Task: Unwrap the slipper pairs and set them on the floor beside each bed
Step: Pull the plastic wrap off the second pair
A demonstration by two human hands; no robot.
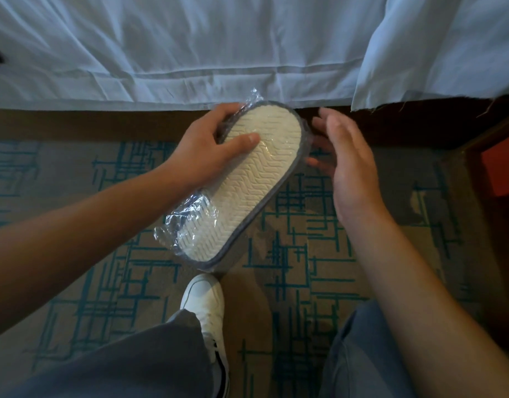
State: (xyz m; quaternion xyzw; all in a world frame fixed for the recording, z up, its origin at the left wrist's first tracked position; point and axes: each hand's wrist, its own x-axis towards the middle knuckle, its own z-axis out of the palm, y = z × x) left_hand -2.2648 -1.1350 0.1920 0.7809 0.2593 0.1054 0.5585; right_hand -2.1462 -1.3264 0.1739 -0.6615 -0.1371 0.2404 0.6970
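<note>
Left hand [210, 147]: gripping the wrapped slipper pair [241, 185] near its upper end, thumb pressed flat on the cream ribbed sole, other fingers curled round the far edge under the clear plastic wrap [187, 222]. Slipper pair held in the air, sole up, grey rim showing all round, tilted so the far end points toward the bed [173, 47] and the near end drops toward the white sneaker [207, 305]. Wrap still on, crinkled and loose at the pair's lower left and bunched at the top by the left fingertips. Right hand [345, 162]: open, fingers straight and relaxed, palm turned toward the pair, just right of it; fingertips close to the wrap's right edge, contact not clear because of blur.

Above the pair: white bed sheet hanging down, its hem just beyond the pair's far end, a second fold of sheet to the upper right. Below and around the pair: patterned carpet [75, 254] with teal lines on brown. Beneath the pair: white sneaker and grey trouser legs. Far right of the pair: dark wooden furniture [500, 168] with an orange panel. No readable writing anywhere.
</note>
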